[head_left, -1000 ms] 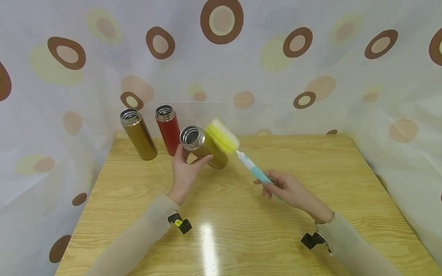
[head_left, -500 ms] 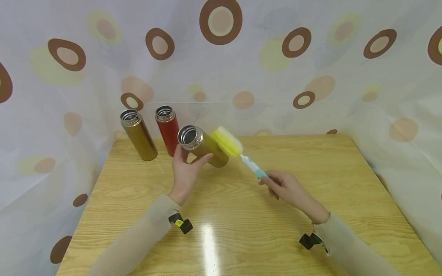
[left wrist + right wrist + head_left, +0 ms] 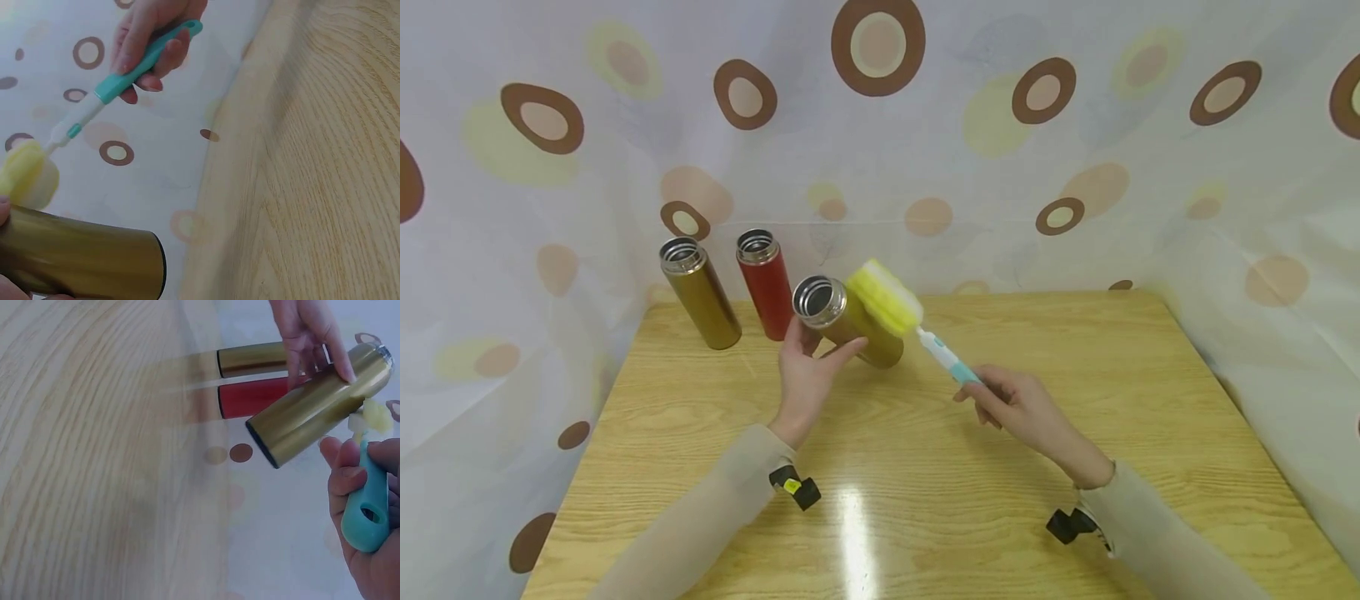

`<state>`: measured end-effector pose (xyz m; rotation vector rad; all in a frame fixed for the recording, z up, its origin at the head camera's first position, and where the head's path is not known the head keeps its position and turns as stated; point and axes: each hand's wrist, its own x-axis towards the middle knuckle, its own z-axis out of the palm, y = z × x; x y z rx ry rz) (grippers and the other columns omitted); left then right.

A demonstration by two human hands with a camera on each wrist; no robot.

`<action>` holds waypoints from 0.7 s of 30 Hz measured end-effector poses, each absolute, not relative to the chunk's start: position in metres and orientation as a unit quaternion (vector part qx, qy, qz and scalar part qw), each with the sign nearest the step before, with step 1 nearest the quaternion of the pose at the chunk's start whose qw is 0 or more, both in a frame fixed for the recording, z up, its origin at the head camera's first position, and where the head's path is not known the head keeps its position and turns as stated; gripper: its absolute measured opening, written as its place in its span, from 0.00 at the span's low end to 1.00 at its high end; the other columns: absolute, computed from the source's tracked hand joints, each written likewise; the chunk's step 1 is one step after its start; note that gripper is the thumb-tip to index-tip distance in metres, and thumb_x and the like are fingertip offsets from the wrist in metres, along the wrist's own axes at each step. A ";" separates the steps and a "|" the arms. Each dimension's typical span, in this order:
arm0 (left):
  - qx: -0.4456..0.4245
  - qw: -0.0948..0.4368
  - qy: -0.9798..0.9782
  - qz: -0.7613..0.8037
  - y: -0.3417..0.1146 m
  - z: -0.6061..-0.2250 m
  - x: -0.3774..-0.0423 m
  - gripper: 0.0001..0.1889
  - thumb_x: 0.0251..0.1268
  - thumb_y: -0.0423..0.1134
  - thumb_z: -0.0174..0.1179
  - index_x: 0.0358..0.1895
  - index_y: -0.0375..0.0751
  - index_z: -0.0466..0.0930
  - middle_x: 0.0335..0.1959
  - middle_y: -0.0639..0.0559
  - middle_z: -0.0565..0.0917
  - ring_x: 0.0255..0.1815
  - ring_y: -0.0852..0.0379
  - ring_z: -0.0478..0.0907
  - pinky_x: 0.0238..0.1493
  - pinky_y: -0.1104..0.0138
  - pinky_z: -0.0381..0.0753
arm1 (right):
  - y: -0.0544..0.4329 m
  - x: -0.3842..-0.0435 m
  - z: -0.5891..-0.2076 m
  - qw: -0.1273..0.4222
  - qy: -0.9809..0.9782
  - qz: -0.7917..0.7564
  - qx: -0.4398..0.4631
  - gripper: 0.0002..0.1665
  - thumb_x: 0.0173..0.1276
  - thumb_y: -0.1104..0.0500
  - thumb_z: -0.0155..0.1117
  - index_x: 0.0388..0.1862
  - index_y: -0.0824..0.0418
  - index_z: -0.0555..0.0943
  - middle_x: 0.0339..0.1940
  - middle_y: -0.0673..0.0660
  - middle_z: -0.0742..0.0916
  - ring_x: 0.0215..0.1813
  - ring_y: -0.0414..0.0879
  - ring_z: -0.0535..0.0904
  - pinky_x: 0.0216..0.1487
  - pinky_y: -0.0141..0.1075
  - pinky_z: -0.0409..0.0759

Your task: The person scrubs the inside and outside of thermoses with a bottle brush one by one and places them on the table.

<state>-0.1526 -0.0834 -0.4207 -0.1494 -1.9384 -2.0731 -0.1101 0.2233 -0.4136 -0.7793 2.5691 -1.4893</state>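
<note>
My left hand point(image 3: 805, 375) grips a gold thermos bottle point(image 3: 874, 337) around its upper body. The bottle has no lid, its steel mouth tilted toward me and to the left; in the right wrist view its base hangs clear of the table. My right hand point(image 3: 1022, 408) holds a sponge bottle brush point(image 3: 134, 65) by its turquoise handle point(image 3: 365, 512). The brush's yellow and white sponge head point(image 3: 886, 297) lies along the bottle's outer wall, just right of the mouth. Part of the handle is hidden by my right fingers in the head view.
Another gold bottle point(image 3: 703, 300) and a red bottle point(image 3: 767, 287) stand upright and lidless at the table's back left. The wooden table point(image 3: 1075, 350) reaches back to a patterned curtain point(image 3: 970, 183), which also hangs at both sides.
The sponge head has slid down and right along the bottle, then back up and left. The bottle has shifted slightly right in my left hand's hold.
</note>
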 end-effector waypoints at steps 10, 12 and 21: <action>-0.055 0.162 -0.664 -0.728 -0.086 -0.417 -0.154 0.39 0.54 0.32 0.80 0.70 0.47 0.73 0.64 0.52 0.81 0.66 0.53 0.79 0.61 0.53 0.83 | 0.229 -0.113 -0.423 0.111 0.855 -0.458 -0.214 0.12 0.82 0.61 0.58 0.46 0.65 0.86 0.35 0.61 0.92 0.31 0.50 0.89 0.27 0.36 0.84; -0.058 0.160 -0.663 -0.729 -0.087 -0.417 -0.154 0.39 0.55 0.32 0.80 0.70 0.47 0.73 0.64 0.52 0.81 0.66 0.53 0.79 0.62 0.52 0.83 | 0.228 -0.113 -0.423 0.117 0.855 -0.460 -0.211 0.11 0.82 0.60 0.59 0.46 0.64 0.87 0.37 0.62 0.92 0.33 0.51 0.90 0.30 0.38 0.87; -0.055 0.155 -0.661 -0.732 -0.086 -0.420 -0.154 0.39 0.54 0.30 0.80 0.71 0.46 0.73 0.65 0.53 0.81 0.68 0.55 0.77 0.68 0.47 0.77 | 0.217 -0.108 -0.408 0.084 0.837 -0.486 -0.236 0.10 0.80 0.60 0.61 0.46 0.61 0.89 0.32 0.49 0.92 0.29 0.51 0.89 0.25 0.39 0.85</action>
